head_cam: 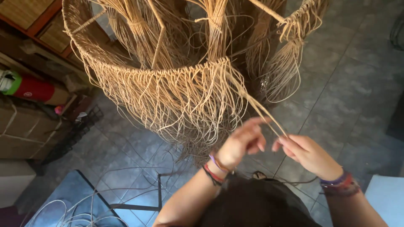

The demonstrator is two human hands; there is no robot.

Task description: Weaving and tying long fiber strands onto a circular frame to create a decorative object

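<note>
In the head view, the right hand [309,154] pinches a few taut tan cords [256,105] between its fingers. The cords run up to the knotted fringe [176,92] hanging from a round hoop frame [84,52] above the tiled floor [349,84]. The left hand [242,145] touches the same cords, fingers loosely curled.

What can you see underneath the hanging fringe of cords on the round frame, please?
Under the cord fringe lies grey tiled floor, with loose strands trailing across it. The floor directly behind the densest cords is covered.
</note>
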